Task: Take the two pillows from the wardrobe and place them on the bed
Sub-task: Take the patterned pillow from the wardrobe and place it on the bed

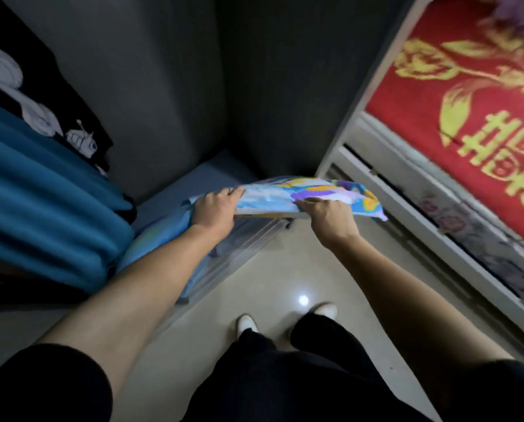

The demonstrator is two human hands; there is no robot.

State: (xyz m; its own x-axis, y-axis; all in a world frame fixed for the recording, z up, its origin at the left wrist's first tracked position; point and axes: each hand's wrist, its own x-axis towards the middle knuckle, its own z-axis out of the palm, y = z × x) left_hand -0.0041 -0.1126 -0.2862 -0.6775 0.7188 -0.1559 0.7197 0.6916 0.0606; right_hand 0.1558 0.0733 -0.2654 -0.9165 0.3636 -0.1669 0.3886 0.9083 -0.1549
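**Pillow held at the wardrobe's mouth**

At far left hangs a black garment (41,95) with pale printed swirls. Below it is a thick teal blanket (47,208), soft and folded into rounded ridges, bulging out of the wardrobe (169,86), whose inner walls are flat, dark grey panels meeting in a corner.

Beneath my left forearm a second blue pillow (160,236) lies on the wardrobe floor, against its front edge; most of it is hidden by my arm.

My left hand (216,210) is closed over the left end of the pillow (303,193), fingers curled on top. The pillow is a flattish, smooth-cloth cushion printed in sky blue, white, purple and yellow patches, and it is held level above the wardrobe's front edge. My right hand (327,217) pinches its near edge toward the right end, fingers on top and the thumb hidden underneath.

Lower down, the glossy beige floor (285,269) shows a bright light spot, with my pale shoes (247,322) and black trousers on it.

On the right is a white frame (385,193) and a red woven cloth (455,111) with gold flowers.
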